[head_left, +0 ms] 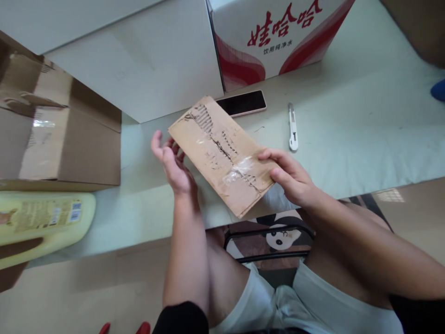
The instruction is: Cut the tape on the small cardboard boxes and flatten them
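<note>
A flat brown cardboard piece (219, 171), torn along its surface and patched with clear tape, is tilted above the table's front edge. My right hand (292, 176) pinches its right edge, with thumb and a finger on the upper face. At the left edge is my left hand (175, 167), palm up with fingers apart; some fingertips are hidden by the cardboard, and I see no grip on it. A white utility knife (293, 127) lies on the table to the right. Behind the cardboard, a phone (243, 103) with a dark screen is partly covered.
A white-and-red carton (239, 69) and a large white box (139, 69) stand at the back of the cloth-covered table (354, 144). On the left are an open cardboard box (90, 139) and a yellow jug (79, 218). Something blue (438, 90) shows at the right edge.
</note>
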`<state>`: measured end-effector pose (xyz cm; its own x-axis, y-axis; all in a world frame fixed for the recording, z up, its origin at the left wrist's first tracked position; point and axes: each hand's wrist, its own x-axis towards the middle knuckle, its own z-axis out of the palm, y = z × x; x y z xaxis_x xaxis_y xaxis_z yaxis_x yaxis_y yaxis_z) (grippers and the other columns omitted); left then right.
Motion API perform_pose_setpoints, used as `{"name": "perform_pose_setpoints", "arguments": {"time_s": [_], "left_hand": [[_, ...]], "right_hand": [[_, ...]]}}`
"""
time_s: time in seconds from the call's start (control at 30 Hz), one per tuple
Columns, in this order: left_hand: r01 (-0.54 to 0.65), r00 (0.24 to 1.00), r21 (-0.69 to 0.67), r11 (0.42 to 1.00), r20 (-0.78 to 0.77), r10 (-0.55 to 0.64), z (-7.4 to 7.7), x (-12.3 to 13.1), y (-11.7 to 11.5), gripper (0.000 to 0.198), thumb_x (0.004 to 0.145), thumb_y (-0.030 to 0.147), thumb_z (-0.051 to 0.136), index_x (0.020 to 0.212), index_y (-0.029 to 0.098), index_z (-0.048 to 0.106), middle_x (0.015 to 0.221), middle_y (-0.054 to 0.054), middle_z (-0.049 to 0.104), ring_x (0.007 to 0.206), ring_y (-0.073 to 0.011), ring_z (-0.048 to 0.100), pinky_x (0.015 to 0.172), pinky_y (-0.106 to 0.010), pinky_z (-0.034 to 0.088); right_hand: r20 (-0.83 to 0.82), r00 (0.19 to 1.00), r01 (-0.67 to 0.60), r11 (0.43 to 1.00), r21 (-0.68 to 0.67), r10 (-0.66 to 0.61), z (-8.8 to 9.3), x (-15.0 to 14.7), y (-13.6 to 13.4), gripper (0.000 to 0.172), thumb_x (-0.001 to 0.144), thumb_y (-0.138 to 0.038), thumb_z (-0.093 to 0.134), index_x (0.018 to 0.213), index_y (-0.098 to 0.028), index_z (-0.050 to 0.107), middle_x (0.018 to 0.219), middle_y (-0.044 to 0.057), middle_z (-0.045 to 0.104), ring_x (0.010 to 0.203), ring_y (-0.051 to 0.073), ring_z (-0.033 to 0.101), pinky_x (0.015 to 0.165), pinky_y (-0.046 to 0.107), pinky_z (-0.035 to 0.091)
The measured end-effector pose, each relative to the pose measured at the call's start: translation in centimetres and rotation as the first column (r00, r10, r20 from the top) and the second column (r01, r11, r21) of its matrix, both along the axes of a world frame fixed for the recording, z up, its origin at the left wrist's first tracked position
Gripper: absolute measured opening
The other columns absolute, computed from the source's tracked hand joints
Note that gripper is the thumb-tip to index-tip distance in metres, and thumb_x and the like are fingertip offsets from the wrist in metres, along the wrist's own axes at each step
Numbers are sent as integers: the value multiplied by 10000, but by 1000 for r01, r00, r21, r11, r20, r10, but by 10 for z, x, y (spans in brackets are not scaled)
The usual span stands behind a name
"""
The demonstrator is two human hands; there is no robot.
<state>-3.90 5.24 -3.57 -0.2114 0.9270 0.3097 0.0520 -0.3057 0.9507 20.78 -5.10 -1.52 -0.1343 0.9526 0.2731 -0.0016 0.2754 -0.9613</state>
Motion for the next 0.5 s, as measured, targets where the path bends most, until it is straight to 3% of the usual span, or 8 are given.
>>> {"name": "perform_pose_setpoints", "arguments": {"time_s": [0.1, 0.23, 0.33, 0.4, 0.5], "left_hand": [[17, 1000, 128, 992, 20, -19, -1, -4, -1, 642, 849, 718, 580, 1329, 302, 484, 1289, -80, 611, 1243, -267, 612, 1080, -464, 497], [75, 997, 3, 997, -18, -74, -2, -6, -3, 635, 918, 626, 575, 1442, 344, 353, 1206, -75, 630, 1151, -260, 648, 950, -443, 544], [66, 998, -35, 997, -15, -67, 0, -4, -2, 568, 915, 604, 581, 1384, 331, 413, 1236, -81, 618, 1153, -269, 644, 911, -436, 551], [46, 999, -8, 999, 5, -46, 2, -1, -1, 519, 891, 576, 607, 1315, 307, 476, 1272, -89, 607, 1163, -272, 635, 933, -441, 548], [-14, 1000, 75, 997, 21, 12, 6, 4, -2, 432, 861, 502, 621, 1213, 258, 567, 1260, -97, 616, 1174, -266, 622, 1011, -449, 520]], "right_hand": [[5, 1000, -20, 1000, -5, 20, -2, 0, -1, 337, 985, -541, 538, 1213, -304, 609, 1437, 49, 625, 1287, 235, 614, 1112, 452, 504], [70, 997, -20, 1000, -2, 20, -7, 4, -2, 435, 1003, -565, 471, 1350, -325, 580, 1478, 46, 607, 1371, 253, 567, 1168, 475, 459], [174, 982, 77, 997, -10, -74, -6, 10, 0, 481, 1027, -551, 367, 1381, -298, 572, 1392, 74, 665, 1291, 262, 622, 1106, 484, 501], [363, 903, 244, 970, 11, -231, -3, 15, 4, 447, 1007, -486, 388, 1303, -246, 622, 1289, 109, 709, 1214, 286, 653, 1064, 504, 516], [700, 609, 465, 883, 65, -373, 0, 22, 12, 437, 917, -388, 495, 1262, -168, 649, 1292, 190, 681, 1222, 354, 634, 1065, 546, 494]]}}
